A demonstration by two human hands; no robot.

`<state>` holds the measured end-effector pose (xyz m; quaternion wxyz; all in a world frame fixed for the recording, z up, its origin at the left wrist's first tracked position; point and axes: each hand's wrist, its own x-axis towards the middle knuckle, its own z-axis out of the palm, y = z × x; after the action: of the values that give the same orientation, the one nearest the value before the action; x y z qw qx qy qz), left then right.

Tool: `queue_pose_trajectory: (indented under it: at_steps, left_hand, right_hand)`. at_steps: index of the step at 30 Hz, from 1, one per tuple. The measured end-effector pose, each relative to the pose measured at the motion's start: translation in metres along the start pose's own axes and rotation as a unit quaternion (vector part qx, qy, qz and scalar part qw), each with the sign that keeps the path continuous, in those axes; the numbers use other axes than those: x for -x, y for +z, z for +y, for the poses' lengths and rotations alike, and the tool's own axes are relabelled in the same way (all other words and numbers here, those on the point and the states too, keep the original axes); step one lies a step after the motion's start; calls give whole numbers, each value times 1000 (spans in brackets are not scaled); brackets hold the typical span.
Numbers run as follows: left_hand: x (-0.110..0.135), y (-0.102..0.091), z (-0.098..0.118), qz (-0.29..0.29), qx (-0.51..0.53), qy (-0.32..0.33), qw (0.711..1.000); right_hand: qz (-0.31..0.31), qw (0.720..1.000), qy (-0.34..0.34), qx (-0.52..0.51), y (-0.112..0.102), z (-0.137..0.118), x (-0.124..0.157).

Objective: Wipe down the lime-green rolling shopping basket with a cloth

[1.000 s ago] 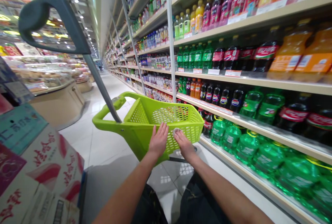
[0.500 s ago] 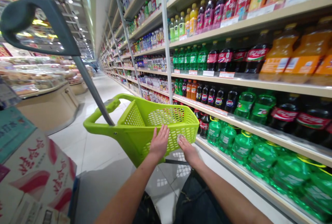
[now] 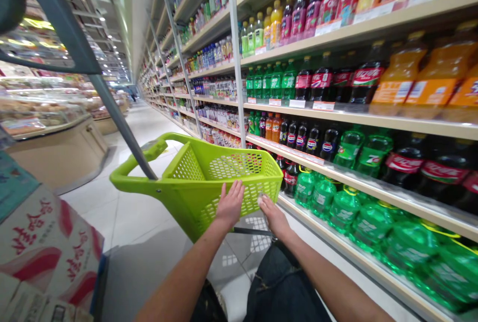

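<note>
Supermarket shelves [image 3: 411, 122] packed with drinks line the right of a long aisle, whose pale tiled floor [image 3: 130, 212] runs back into the distance. Near the bottom of those shelves, just ahead of the person's knees [image 3: 284, 282], stands a lime-green shopping basket [image 3: 182, 190] with holes in its sides. Against its near side lies the left hand [image 3: 228, 205], its grip open and flat, fingers straight and together, tips close under the rim. Beside it, the right hand [image 3: 274, 217] is at the same side, nearer the shelf end; its grip is closed on a small white wad [image 3: 260, 200], mostly hidden, so what it is made of is hard to tell. From the basket's far left end a grey pole [image 3: 121, 128] slants up to a dark handle [image 3: 80, 38], partly cut off by the edge of view. Right of the basket, large green bottles [image 3: 368, 222] with yellow carrying rings fill the lowest shelf, with cola and orange drinks above. On the left, printed cartons [image 3: 48, 242] are stacked close by, and past them stands a curved food display [image 3: 63, 148], its goods blurred.
</note>
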<state>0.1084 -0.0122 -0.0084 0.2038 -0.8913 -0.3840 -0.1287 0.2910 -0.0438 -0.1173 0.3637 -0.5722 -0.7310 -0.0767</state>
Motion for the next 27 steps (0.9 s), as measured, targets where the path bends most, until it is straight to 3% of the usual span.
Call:
queue_pose_trajectory:
  at_steps: [6,12,14,19,21,25,27]
  left_hand:
    - [-4,-4,-5,-39,23,-81,996]
    - [-2,-8,-8,-47,28,-64,996]
    - [-2,-8,-8,-49,34,-66,996]
    - [-3,-6,-5,-61,36,-76,995]
    - [-3,-7,-5,-65,35,-77,994]
    - [0,-10,-9,-69,26,-61,995]
    - [3,-10,-13,-58,16,-64,996]
  right_hand:
    - [127,992,2,-9,-27,18,-32]
    - [32,999,35,2,-6,32,7]
    - [54,998,26,0,-11,31,8]
    - [167,985,33,-5,-37,40,-27]
    - [157,986,60,-7,-32,48,-25]
    - [78,994,81,-16,-14,54,6]
    - [85,993,77,-17,-16,48,10]
